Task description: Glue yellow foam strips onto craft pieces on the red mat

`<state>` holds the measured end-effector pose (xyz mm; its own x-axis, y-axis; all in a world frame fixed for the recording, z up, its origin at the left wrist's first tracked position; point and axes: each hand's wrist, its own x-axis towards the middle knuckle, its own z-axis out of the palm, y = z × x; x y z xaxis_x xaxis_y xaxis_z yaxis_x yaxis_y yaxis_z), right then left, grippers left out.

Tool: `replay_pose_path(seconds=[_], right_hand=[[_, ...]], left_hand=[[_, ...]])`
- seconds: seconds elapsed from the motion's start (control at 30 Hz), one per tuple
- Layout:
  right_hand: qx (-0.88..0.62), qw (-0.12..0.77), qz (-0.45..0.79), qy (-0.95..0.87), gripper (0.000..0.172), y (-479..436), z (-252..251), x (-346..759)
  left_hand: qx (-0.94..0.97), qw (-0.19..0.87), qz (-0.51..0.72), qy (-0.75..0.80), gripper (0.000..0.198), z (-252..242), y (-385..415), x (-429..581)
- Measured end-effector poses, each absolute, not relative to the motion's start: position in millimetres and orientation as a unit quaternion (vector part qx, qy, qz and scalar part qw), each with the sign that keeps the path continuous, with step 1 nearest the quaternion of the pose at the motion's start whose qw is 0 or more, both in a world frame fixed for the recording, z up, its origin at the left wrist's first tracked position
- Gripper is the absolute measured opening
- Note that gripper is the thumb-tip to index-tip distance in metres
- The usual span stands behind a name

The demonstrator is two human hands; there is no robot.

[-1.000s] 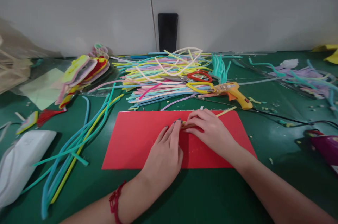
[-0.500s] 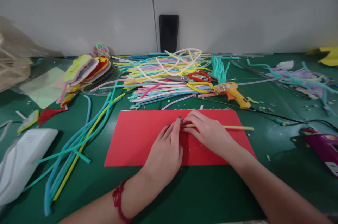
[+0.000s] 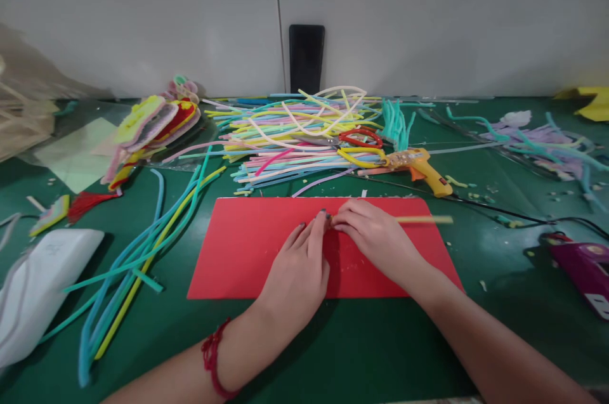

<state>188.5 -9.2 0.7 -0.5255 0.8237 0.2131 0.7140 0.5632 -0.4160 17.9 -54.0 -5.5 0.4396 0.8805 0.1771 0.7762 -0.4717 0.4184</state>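
Since both hands meet over the red sheet, everything that matters sits at the fingertips. Right hand: fingers pinching the pale yellow strip near one end, probably for fine control; its long free end sticks out right of the knuckles, just past the sheet's edge. Left hand: fingers together, tips at the strip's hidden end. From where I stand, can't tell if they pinch it or only press; steadying is my guess. Sheet lies flat under both hands, presumably as a mat over the green table. Beyond the fingers: heap of coloured sticks, scissors on top, handles toward the right hand's side. Yellow glue gun just beyond the right fingers, grip nearest, seemingly for quick reach. Loose teal, blue and yellow strips well left of the left fingers, likely kept apart from the heap.
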Motion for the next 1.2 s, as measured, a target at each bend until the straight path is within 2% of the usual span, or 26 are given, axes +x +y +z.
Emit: replay_pose_path(seconds=[0.2,0.33,0.47,0.6,0.7,1.03,1.2], right_hand=[[-0.385,0.191,0.097,-0.898,0.025,1,1,193],[-0.347,0.183,0.132,-0.910,0.024,10,3,196],[-0.323,0.213,0.163,-0.908,0.021,16,1,199],[-0.368,0.255,0.127,-0.885,0.016,15,-1,205],[-0.413,0.255,0.115,-0.867,0.016,14,-2,210],[-0.427,0.285,0.205,-0.833,0.023,15,-6,211],[-0.429,0.300,0.236,-0.819,0.023,15,-6,210]], left_hand=[[0.837,0.135,0.181,0.499,0.057,-5,-54,19],[0.840,0.126,0.180,0.497,0.056,-5,-54,21],[0.844,0.112,0.169,0.497,0.055,-4,-54,21],[0.848,0.102,0.170,0.491,0.054,-4,-55,21],[0.852,0.100,0.175,0.484,0.053,-5,-55,20],[0.861,0.062,0.168,0.476,0.052,-6,-54,20],[0.880,0.028,0.124,0.459,0.046,-5,-55,20]])
